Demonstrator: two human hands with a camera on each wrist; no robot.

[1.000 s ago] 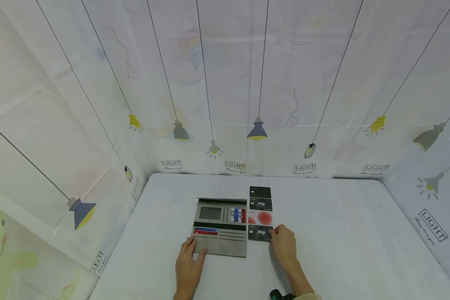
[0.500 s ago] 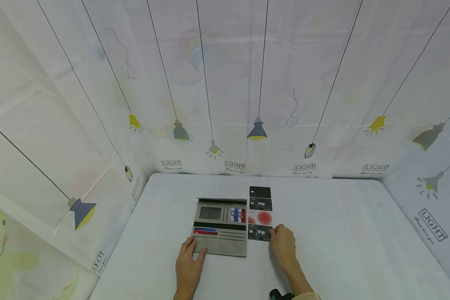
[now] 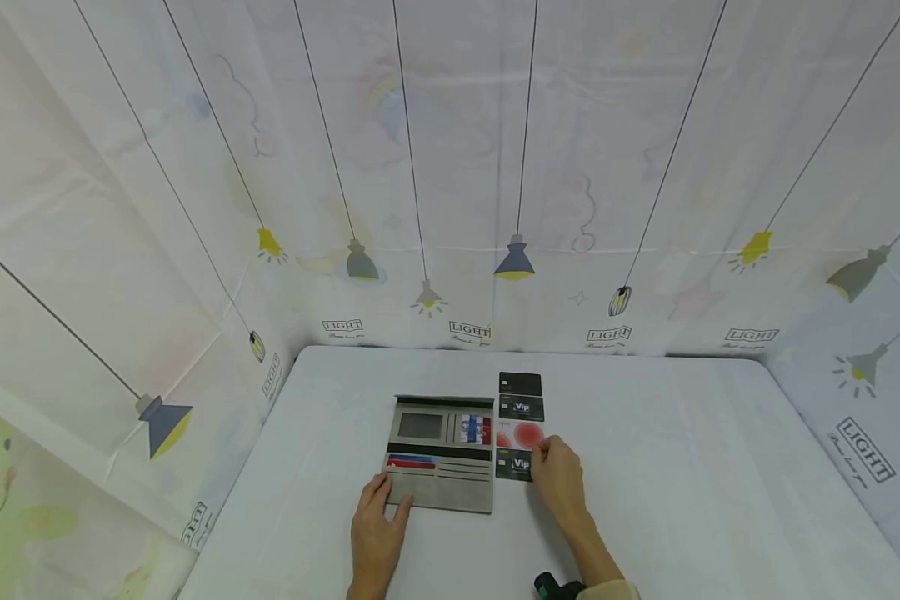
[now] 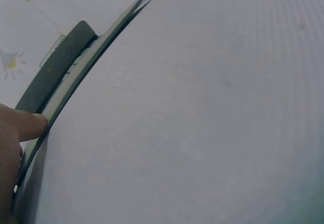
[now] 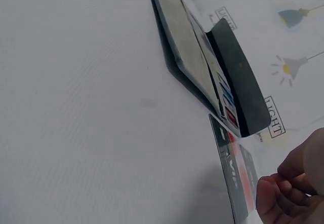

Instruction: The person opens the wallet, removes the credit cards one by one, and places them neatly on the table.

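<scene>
A grey bifold wallet lies unfolded, with cards in some slots and a dark flap at the far side. My left hand holds its near left corner; in the left wrist view the thumb lies over the edge. Right of the wallet runs a column of cards: a black card, a black Vip card, a card with red circles and another Vip card nearest me. My right hand, fingers curled, overlaps that near card's right end. In the right wrist view its fingertips show no card between them.
The white table meets a printed white curtain at its back and sides. A black device sits by my right wrist at the front edge.
My right hand has shifted left and slightly away from me, from the near Vip card's right edge to over its right end. The left hand and wallet stay put.
</scene>
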